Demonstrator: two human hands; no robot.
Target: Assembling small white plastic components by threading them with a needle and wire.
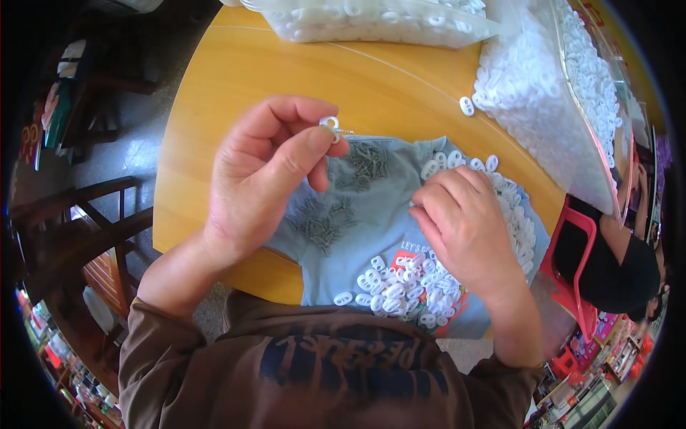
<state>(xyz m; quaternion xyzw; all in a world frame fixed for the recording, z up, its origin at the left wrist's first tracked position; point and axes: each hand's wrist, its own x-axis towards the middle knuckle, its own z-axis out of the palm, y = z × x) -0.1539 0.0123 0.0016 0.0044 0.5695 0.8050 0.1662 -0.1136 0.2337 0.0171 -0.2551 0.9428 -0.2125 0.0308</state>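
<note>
My left hand (268, 161) is raised over the left part of a grey-blue T-shirt, pinching a small white plastic piece (329, 122) with a round hole between thumb and forefinger. A thin, ridged metal spring (346, 131) sticks out to the right of that piece. Lower, over the right part of the cloth, my right hand (457, 218) has its fingers drawn together; what they hold, if anything, is hidden. Beside it lie loose white oval two-hole pieces (520, 229). Another heap of white pieces (400, 287) lies near me. Small metal springs form two heaps (369, 160) on the shirt.
The T-shirt (386, 214) is spread on a yellow wooden table (207, 171). A clear container (371, 32) of white pieces stands at the far edge. A big clear bag (522, 86) of them fills the far right. A red chair (587, 286) and another person (622, 264) are at right.
</note>
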